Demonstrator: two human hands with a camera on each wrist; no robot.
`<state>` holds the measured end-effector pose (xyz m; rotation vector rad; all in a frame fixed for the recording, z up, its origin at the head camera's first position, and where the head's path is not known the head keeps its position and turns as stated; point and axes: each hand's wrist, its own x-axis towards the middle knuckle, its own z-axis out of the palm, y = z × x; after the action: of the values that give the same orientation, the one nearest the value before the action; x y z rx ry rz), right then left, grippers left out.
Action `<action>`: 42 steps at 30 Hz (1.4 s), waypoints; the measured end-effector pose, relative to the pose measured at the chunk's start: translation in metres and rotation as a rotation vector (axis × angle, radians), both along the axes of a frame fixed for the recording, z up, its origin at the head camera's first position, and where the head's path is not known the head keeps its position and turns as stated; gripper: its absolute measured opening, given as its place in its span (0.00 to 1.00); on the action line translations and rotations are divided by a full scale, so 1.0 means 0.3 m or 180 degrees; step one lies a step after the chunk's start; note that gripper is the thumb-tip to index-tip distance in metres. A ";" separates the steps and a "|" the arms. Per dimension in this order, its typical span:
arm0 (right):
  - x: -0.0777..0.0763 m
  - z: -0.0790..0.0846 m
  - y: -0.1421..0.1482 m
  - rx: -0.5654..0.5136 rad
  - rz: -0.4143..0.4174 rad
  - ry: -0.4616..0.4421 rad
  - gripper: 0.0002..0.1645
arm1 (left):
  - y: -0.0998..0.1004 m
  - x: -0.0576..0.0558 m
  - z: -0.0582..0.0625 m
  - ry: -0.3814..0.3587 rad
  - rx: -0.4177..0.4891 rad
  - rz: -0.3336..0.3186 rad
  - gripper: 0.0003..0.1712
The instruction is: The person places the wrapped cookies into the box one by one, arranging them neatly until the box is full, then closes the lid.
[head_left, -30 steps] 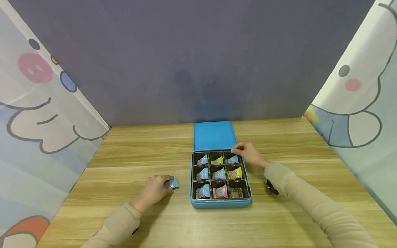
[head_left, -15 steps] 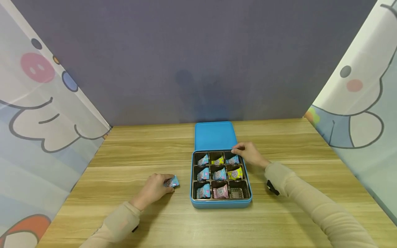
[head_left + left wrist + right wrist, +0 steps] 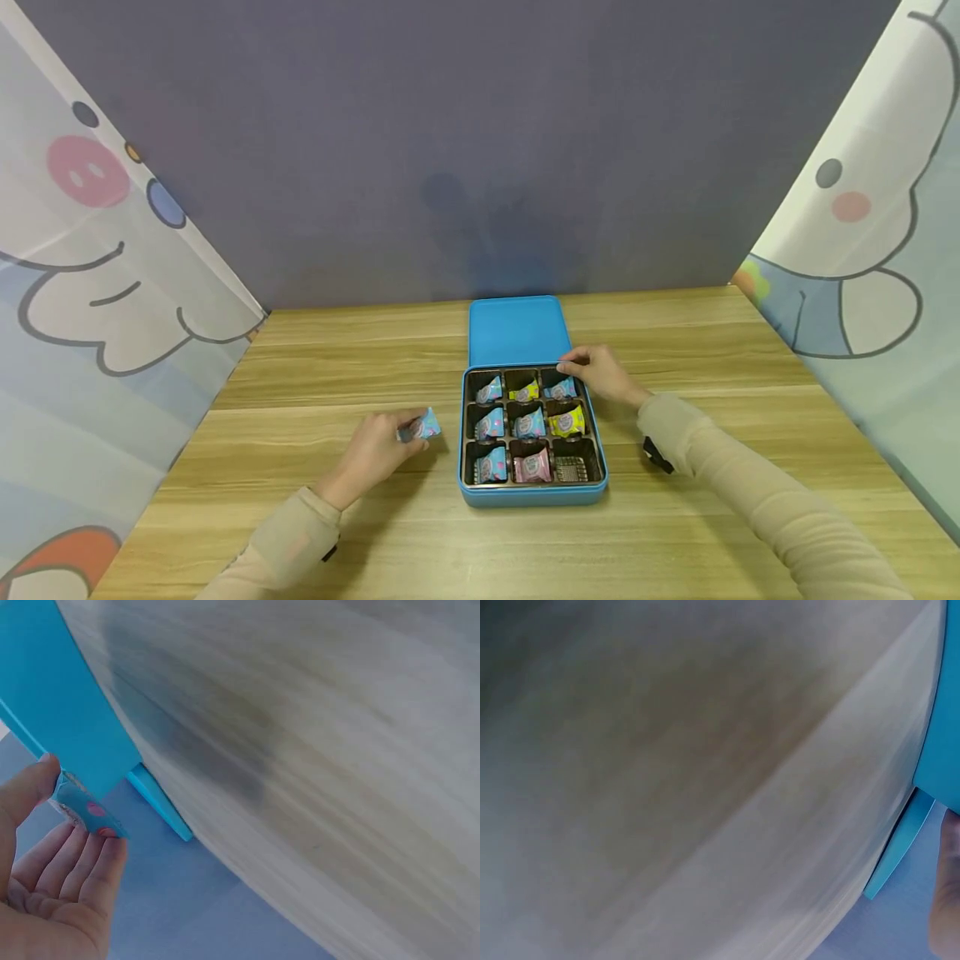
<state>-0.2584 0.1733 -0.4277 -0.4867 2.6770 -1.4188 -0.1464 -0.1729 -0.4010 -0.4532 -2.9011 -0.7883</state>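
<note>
In the head view my left hand (image 3: 375, 454) pinches a blue wrapped candy (image 3: 425, 425) between thumb and fingers, above the table left of a blue tin box (image 3: 534, 497). The left wrist view shows this candy (image 3: 88, 810), with pink dots, between thumb and fingertips. My right hand (image 3: 606, 377) grips the box's far right corner, thumb over the rim; the right wrist view catches only part of that hand (image 3: 946, 889). Several blue candies (image 3: 491, 465), yellow candies (image 3: 567, 422) and one pink candy (image 3: 532, 467) lie in the box's compartments. The near right compartment (image 3: 573, 467) shows its bare bottom.
The blue lid (image 3: 519, 332) lies folded back behind the box. A wood-grain table (image 3: 337, 358) spreads around it. A grey panel (image 3: 480, 150) rises at the back, with cartoon-printed sheets (image 3: 150, 275) along both sides.
My left hand has lifted the blue candy off the table and shifted it slightly up and right, toward the box. The right hand stays at the box's corner.
</note>
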 end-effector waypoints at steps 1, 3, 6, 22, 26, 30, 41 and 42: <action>0.000 0.001 -0.001 -0.0003 0.0000 0.0003 0.13 | 0.006 0.001 0.006 0.0023 0.0012 0.0026 0.26; 0.000 0.004 -0.002 0.0001 0.0001 0.0002 0.13 | 0.017 0.002 0.011 0.0072 0.0083 0.0092 0.26; -0.002 0.006 -0.004 0.0011 0.0006 -0.0012 0.13 | 0.035 0.006 0.013 0.0140 0.0311 0.0165 0.26; -0.005 0.008 -0.003 0.0040 0.0000 0.0027 0.13 | 0.164 0.051 0.057 -0.0358 0.1247 -0.0160 0.26; -0.006 -0.003 0.000 0.0044 -0.0001 0.0005 0.12 | 0.213 0.067 0.054 -0.0531 0.1262 -0.0452 0.26; -0.006 -0.012 0.005 0.0071 -0.0012 0.0028 0.12 | 0.262 0.075 0.055 -0.0751 0.1271 -0.0678 0.26; 0.001 -0.003 0.004 0.0047 0.0007 0.0033 0.13 | 0.376 0.078 0.074 -0.0977 0.1203 -0.1214 0.26; 0.001 -0.002 0.004 0.0050 0.0006 0.0039 0.13 | 0.384 0.077 0.076 -0.0967 0.1157 -0.1257 0.26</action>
<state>-0.2580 0.1744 -0.4284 -0.4980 2.6944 -1.3978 -0.1232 -0.0576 -0.3783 -0.9502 -2.8586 -1.5283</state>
